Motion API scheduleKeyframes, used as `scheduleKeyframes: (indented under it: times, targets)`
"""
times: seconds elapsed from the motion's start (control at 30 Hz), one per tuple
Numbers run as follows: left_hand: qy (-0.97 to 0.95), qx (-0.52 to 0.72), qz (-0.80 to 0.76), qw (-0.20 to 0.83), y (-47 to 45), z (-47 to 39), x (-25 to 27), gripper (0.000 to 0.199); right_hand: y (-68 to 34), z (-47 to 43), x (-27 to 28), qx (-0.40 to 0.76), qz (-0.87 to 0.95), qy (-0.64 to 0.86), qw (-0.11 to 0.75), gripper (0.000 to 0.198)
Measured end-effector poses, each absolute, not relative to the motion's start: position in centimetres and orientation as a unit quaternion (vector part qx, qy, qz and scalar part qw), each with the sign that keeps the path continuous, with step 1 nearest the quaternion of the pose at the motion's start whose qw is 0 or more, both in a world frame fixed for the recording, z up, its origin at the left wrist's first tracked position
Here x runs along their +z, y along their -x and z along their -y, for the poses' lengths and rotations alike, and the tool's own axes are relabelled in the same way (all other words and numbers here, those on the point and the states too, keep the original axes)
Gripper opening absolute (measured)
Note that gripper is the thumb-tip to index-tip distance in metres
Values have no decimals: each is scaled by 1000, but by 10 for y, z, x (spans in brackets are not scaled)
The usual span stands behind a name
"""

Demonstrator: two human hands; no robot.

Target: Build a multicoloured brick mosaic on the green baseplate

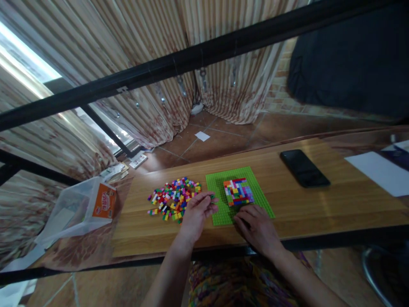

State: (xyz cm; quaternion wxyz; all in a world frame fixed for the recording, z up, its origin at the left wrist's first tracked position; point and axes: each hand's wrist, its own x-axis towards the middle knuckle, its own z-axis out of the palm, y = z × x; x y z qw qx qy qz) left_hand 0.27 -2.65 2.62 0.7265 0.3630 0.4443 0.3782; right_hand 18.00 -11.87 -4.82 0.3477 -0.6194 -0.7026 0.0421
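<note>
My left hand (200,208) is raised over the left edge of the green baseplate (220,216), pinching a small dark green toy brick (212,196) between thumb and fingertips. On the baseplate stands a low block of multicoloured toy bricks (238,192), built in red, white, blue, purple and yellow. My right hand (258,225) rests at the plate's front edge, just below this block. Its fingers are curled in, and what they may hold is hidden. To the left of my left hand lies a loose heap of small coloured bricks (175,197).
The wooden table (297,209) carries a black phone (304,168) on the right. White paper (378,170) lies further right. A clear plastic bin (72,209) with an orange label stands left of the table. A dark metal bar (153,66) crosses above, before the curtains (143,38).
</note>
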Motion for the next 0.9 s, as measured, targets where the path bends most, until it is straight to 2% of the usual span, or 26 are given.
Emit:
scheduleKeyframes:
  times: [0.3, 0.43, 0.6, 0.9]
  targets:
    - [-543, 366, -479, 585, -32, 18, 0, 17, -178, 118, -46, 29, 702, 619, 351, 20]
    - [-661, 333, -474, 477, -42, 13, -3, 18, -178, 118, -45, 39, 701, 618, 352, 19]
    - [-714, 328, -486, 383, -50, 11, 1, 18, -179, 118, -46, 52, 702, 619, 349, 19]
    - [-731, 348, -454, 372, -56, 22, -4, 17, -178, 119, -41, 61, 701, 623, 342, 17]
